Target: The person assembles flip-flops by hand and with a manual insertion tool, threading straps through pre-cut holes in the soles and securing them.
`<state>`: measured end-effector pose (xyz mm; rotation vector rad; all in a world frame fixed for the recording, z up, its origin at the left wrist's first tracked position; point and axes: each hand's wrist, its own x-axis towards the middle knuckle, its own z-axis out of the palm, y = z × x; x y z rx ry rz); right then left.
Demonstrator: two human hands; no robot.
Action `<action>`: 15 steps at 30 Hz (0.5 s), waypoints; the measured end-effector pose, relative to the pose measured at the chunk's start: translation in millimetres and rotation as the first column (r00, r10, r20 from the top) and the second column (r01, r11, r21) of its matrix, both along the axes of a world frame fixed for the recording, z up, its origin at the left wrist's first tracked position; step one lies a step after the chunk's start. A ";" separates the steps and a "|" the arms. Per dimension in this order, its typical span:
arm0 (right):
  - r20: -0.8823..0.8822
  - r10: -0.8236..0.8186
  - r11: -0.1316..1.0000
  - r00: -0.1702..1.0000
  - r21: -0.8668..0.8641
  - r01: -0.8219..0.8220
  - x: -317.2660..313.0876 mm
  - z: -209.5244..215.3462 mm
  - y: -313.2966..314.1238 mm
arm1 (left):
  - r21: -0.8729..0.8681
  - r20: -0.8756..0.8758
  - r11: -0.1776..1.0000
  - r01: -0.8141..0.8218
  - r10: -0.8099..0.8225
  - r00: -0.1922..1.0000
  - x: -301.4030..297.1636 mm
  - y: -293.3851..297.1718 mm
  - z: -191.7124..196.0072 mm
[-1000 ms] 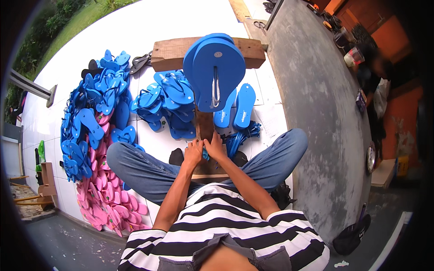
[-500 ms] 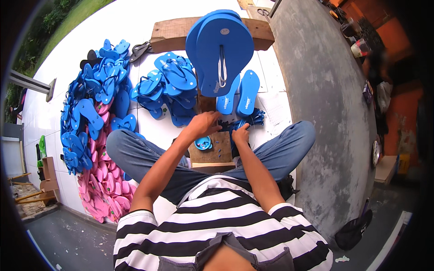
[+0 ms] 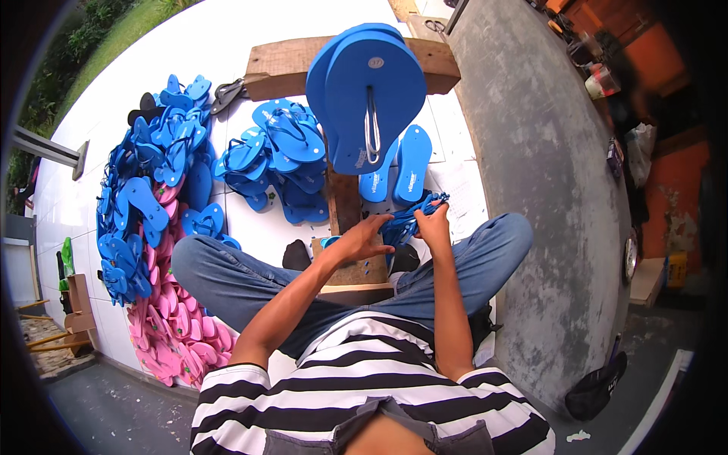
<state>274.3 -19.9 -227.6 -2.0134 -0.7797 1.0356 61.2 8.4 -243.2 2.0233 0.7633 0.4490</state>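
My right hand (image 3: 434,227) is closed on a bundle of blue flip-flop straps (image 3: 409,218) above the wooden block (image 3: 356,274). My left hand (image 3: 362,240) reaches to the near side of the bundle, its fingers apart; whether the fingertips touch the straps I cannot tell. Partly behind that hand is a small light-blue cup (image 3: 329,241). Just beyond the straps lie two blue soles (image 3: 413,163) side by side. Above them, a stack of blue soles (image 3: 365,95) with a metal loop (image 3: 371,125) through it rests against a wooden beam (image 3: 280,70).
To the left are a heap of finished blue flip-flops (image 3: 284,144), a long pile of more blue ones (image 3: 144,205) and pink ones (image 3: 171,318). A grey concrete ledge (image 3: 523,189) runs along the right. Scissors (image 3: 435,26) lie at the far end.
My right hand has lifted the strap bundle off the floor and moved slightly right. My left hand has come nearer and to the right, now partly covering the cup.
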 end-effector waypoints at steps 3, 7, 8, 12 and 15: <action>-0.326 0.015 0.996 0.945 0.083 0.013 7.8 11.7 -5.3 | -0.330 0.016 0.943 -0.042 0.050 0.999 11.6 -9.5 23.0; -0.421 0.075 0.996 0.904 0.074 -0.049 9.8 25.7 -11.3 | -0.412 -0.018 0.892 -0.185 0.195 0.981 14.9 -15.9 3.5; -0.428 0.083 0.996 0.900 0.065 -0.061 12.9 26.1 -12.8 | -0.399 -0.038 0.895 -0.198 0.200 0.979 13.7 -16.8 0.8; -0.376 0.065 0.985 0.924 0.171 0.000 12.6 60.4 -23.9 | -0.317 -0.019 0.947 -0.058 0.055 0.998 11.1 -19.1 -12.8; -0.356 0.078 0.985 0.931 0.172 -0.016 16.1 100.6 -32.8 | -0.162 -0.100 0.987 0.007 -0.024 0.995 12.4 -24.3 -20.7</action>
